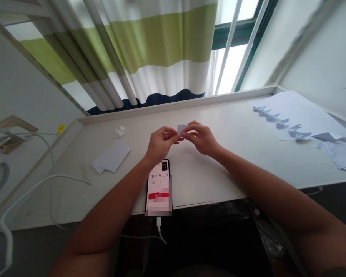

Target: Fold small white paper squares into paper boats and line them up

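Observation:
A small piece of folded white paper (181,129) is held up above the desk between both my hands. My left hand (160,143) pinches its lower left edge with thumb and fingers. On the other side, my right hand (200,137) grips the paper's right edge between thumb and fingertips. The fingers partly cover the paper, so its full shape is hidden. Below my left hand lies a phone (158,188) with a timer on its screen, reading 00:09:30.
Folded paper pieces (282,123) stand in a row on a large white sheet (302,107) at the right, near a paper stack (338,156). Loose paper sheets (115,156) and a crumpled scrap (120,131) lie left. White cables (46,181) cross the desk's left end.

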### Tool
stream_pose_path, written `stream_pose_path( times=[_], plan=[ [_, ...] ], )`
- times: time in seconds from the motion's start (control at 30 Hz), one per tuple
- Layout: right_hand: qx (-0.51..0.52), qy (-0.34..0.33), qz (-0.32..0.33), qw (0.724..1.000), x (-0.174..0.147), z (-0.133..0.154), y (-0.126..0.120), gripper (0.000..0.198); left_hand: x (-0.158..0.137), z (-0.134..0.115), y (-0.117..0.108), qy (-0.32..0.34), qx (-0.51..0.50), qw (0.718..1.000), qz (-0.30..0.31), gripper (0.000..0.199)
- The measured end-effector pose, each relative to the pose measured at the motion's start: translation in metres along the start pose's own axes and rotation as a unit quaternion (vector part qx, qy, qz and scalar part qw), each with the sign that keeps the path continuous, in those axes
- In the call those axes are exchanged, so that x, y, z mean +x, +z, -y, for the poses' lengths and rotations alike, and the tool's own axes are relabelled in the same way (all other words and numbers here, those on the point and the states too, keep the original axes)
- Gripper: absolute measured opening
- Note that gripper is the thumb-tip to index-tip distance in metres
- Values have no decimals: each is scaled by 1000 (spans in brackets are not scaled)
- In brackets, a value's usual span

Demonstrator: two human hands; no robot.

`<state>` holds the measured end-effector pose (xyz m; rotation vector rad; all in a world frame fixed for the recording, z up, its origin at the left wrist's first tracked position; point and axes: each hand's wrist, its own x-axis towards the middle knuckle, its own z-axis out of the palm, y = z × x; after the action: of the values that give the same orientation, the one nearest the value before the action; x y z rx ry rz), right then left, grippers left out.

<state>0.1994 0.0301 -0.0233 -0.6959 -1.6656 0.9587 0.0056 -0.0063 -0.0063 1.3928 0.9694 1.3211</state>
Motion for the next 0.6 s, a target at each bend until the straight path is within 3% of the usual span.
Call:
stream_pose_path(
  times=[0.33, 0.6],
  plan=[
    [39, 37, -12, 998, 3, 2, -1, 56, -3, -1, 3, -5, 16, 1000, 16, 38],
    [67, 61, -9, 996, 2, 0, 1, 55, -1, 5, 1, -11, 7, 999, 31, 35]
  ],
)
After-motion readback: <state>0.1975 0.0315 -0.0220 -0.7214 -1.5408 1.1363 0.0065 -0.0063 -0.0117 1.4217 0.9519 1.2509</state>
